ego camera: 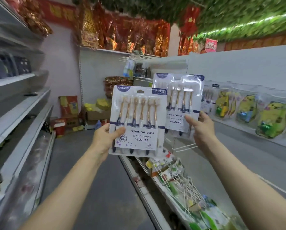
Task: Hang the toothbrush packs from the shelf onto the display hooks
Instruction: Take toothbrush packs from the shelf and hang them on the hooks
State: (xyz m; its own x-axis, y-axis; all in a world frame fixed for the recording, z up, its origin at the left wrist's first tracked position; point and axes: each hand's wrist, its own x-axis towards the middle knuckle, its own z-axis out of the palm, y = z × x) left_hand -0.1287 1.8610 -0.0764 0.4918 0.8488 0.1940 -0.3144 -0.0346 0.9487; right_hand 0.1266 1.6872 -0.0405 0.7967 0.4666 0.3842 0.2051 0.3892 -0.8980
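Note:
My left hand [105, 138] grips the lower left corner of a white toothbrush pack [139, 120] printed "YIKOJIFE" and "6PCS", held upright in mid-air at the centre of the view. My right hand [200, 128] holds a second, matching toothbrush pack [178, 100] by its lower right corner, a little farther away and higher, partly hidden behind the first. White wire display hooks [185, 146] jut from the white panel wall [238, 68] just below the second pack. More toothbrush packs [208, 98] hang on the wall to the right.
Yellow cartoon packs [270, 120] hang along the right wall. Below them a low shelf [172, 181] holds loose wire hooks and small goods. Grey shelving [22, 113] lines the left side. Boxes and bags [89, 113] sit on the floor at the aisle's end.

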